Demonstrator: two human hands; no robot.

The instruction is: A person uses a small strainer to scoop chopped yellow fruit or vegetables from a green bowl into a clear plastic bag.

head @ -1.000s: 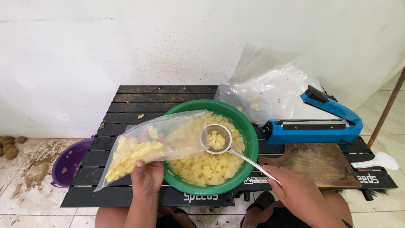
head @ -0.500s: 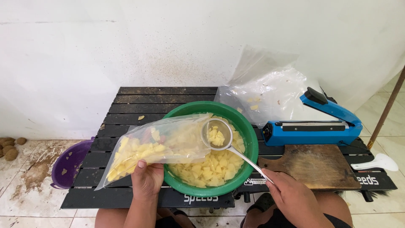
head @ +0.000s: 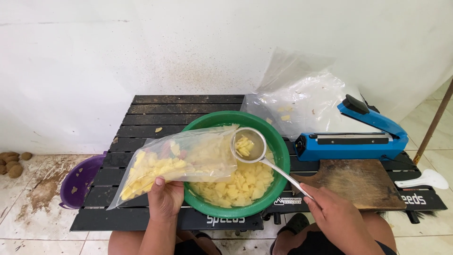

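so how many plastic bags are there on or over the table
2. One clear bag of yellow chunks is held in the left hand, its mouth over the green bowl. One puffed-up clear bag lies behind the blue heat sealer. More could be hidden beneath it.

Glossy metal ladle (head: 249, 145), clear plastic bag (head: 179, 163)
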